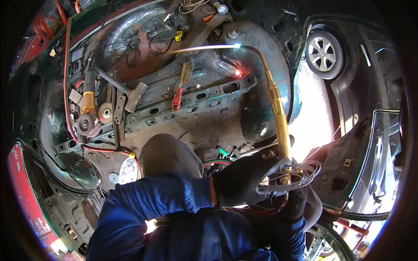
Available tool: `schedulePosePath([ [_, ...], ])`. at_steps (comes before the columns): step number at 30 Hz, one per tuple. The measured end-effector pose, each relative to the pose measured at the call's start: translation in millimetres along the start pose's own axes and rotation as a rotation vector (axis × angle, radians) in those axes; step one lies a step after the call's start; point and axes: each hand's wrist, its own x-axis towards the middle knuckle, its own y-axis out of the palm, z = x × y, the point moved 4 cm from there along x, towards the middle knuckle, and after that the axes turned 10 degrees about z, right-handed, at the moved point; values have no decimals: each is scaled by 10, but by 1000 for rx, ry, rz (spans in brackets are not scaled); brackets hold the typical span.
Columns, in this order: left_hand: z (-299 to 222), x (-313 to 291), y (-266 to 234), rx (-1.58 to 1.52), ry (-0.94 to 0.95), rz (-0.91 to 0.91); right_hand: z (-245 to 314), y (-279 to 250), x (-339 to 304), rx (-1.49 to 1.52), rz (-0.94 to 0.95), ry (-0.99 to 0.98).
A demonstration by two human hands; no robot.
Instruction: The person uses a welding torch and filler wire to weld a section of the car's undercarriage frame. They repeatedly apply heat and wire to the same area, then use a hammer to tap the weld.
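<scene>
- Meeting near the lower end of the smooth brass torch [279,122], our gloved left hand [241,180] and right hand [294,202] hid their fingers; we couldn't tell how closed.
- Thin looped wire [312,172] crossed it.
- Its curved tip flamed over scuffed sheet metal [250,35].

Left arm [161,195]: in blue, comes across from left of the grip
Left wrist [213,191]: bare strip
Left hand [242,180]: gloved black, at the grip
Right hand [294,203]: just below, partly hidden
</scene>
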Motion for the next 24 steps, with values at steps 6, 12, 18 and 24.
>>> schedulePosePath([
  [6, 5, -154, 256, 78, 48, -38, -308, -307, -77, 140, 147, -16],
  [12, -58, -106, 331, 199, 141, -34, -703, -942, -87, 117, 240, 63],
  [18, -89, -99, 336, 249, 194, -65, -585, -613, -44, 437, 191, 148],
  [24, -90, -71, 355, 251, 240, -74, -634, -573, -20, 778, -279, 267],
])
